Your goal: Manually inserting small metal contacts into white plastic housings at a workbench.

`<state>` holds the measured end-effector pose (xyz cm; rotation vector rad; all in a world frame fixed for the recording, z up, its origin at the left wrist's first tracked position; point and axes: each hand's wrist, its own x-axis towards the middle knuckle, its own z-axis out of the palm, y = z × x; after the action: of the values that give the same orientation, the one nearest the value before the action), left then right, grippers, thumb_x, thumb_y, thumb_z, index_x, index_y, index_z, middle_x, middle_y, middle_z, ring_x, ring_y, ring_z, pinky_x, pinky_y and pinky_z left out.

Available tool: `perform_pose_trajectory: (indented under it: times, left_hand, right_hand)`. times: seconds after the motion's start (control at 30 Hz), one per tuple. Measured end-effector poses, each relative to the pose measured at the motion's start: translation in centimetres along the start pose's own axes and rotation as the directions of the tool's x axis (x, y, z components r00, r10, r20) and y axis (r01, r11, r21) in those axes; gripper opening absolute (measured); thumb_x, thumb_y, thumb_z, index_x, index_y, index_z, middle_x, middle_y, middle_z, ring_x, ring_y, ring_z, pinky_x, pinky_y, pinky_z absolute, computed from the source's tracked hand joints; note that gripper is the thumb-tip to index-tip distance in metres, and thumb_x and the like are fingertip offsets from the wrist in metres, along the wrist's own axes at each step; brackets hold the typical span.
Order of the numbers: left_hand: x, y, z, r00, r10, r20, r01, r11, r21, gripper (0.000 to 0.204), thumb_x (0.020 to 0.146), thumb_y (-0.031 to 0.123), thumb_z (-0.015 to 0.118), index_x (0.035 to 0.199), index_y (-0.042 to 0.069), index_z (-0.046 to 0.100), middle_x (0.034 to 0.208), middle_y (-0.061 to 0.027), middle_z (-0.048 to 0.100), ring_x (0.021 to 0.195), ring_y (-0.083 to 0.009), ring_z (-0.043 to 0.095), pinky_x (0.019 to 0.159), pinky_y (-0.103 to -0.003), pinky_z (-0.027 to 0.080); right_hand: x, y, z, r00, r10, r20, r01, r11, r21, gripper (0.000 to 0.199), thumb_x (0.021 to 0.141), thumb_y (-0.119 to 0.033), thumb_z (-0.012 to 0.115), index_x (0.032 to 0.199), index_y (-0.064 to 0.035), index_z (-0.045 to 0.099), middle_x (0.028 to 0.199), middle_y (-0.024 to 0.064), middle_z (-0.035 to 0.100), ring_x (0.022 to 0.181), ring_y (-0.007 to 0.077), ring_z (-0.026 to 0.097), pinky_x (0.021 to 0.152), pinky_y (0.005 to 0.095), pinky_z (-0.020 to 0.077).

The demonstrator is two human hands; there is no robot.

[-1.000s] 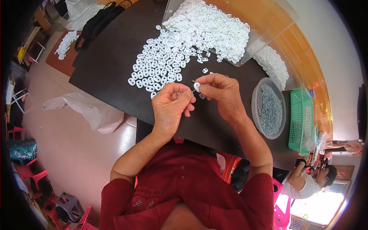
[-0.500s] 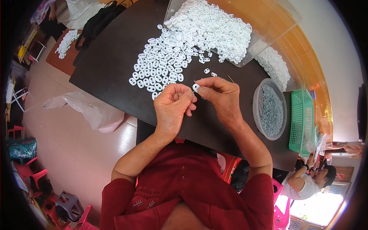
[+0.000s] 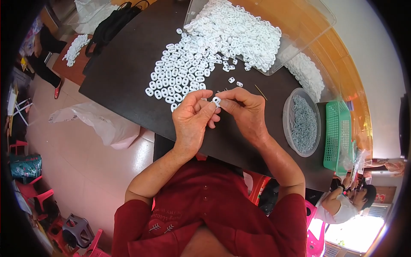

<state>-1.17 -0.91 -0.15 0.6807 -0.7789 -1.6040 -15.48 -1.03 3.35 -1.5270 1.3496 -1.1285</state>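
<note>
One white holed piece [image 3: 216, 102] in head view: pinched between thumb and forefinger of nearly closed right hand [image 3: 244, 112]. Touches thumb of half-curled left hand [image 3: 190, 122]; cannot tell whether gripped there. Lies near loose white pieces [image 3: 172, 80].

Smooth plastic piece [image 3: 216, 101], matt dark tabletop [image 3: 124, 73], metallic-looking grey parts [image 3: 305, 124], cloth shirt [image 3: 184, 188].

"How many round tubs [image 3: 287, 128] stood toward the table's [image 3: 124, 55] right edge?"
"One, beside one green basket [image 3: 330, 137]."
"And what count was held?"
"Just one white piece [image 3: 216, 100]."
</note>
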Motion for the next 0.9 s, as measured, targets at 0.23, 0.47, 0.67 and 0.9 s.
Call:
perform_pose_trajectory:
  times: [0.23, 0.47, 0.67, 0.9]
  left_hand:
    - [0.0, -0.4, 0.0, 1.000, 0.025, 0.010, -0.025, 0.999, 0.024, 0.024, 0.088, 0.002, 0.056, 0.111, -0.006, 0.056, 0.079, -0.0101, 0.063, 0.064, -0.0122, 0.058, 0.055, -0.023, 0.048]
    - [-0.1, -0.3, 0.1, 1.000, 0.023, 0.011, -0.023, 0.999, 0.025, 0.023, 0.089, 0.001, 0.054, 0.112, -0.004, 0.057, 0.082, -0.0070, 0.062, 0.067, -0.0088, 0.057, 0.056, -0.019, 0.046]
    - [0.3, -0.4, -0.2, 0.997, 0.081, -0.012, -0.081, 0.996, 0.035, 0.020, 0.087, 0.001, 0.057, 0.106, -0.006, 0.060, 0.079, -0.0089, 0.062, 0.064, -0.0130, 0.058, 0.057, -0.024, 0.049]
    - [0.2, 0.9, 0.4, 0.993, -0.067, -0.093, 0.063, 0.997, -0.045, 0.019, 0.086, 0.000, 0.057, 0.102, -0.008, 0.060, 0.082, -0.0095, 0.065, 0.063, -0.0099, 0.057, 0.058, -0.021, 0.046]
  right_hand:
    - [0.1, 0.2, 0.1, 0.999, -0.024, 0.024, 0.024, 1.000, 0.018, 0.012, 0.082, 0.006, 0.057, 0.092, 0.0034, 0.064, 0.081, 0.0037, 0.063, 0.076, 0.0071, 0.057, 0.068, 0.0212, 0.0465]
    - [0.0, 0.0, 0.4, 0.999, 0.000, 0.033, -0.003, 0.997, 0.079, 0.012, 0.083, 0.005, 0.058, 0.095, 0.0038, 0.061, 0.083, 0.0043, 0.062, 0.075, 0.0086, 0.058, 0.069, 0.0225, 0.0479]
    - [-0.5, -0.3, 0.8, 0.987, -0.158, 0.016, 0.159, 0.978, -0.132, 0.022, 0.077, 0.004, 0.065, 0.098, 0.0001, 0.061, 0.084, 0.0045, 0.059, 0.074, 0.0086, 0.056, 0.066, 0.0231, 0.0475]
    - [0.2, -0.2, 0.7, 0.825, -0.558, 0.084, 0.525, 0.704, -0.478, 0.033, 0.069, 0.004, 0.070, 0.100, -0.0009, 0.061, 0.082, 0.0086, 0.058, 0.067, 0.0163, 0.054, 0.057, 0.0272, 0.0449]
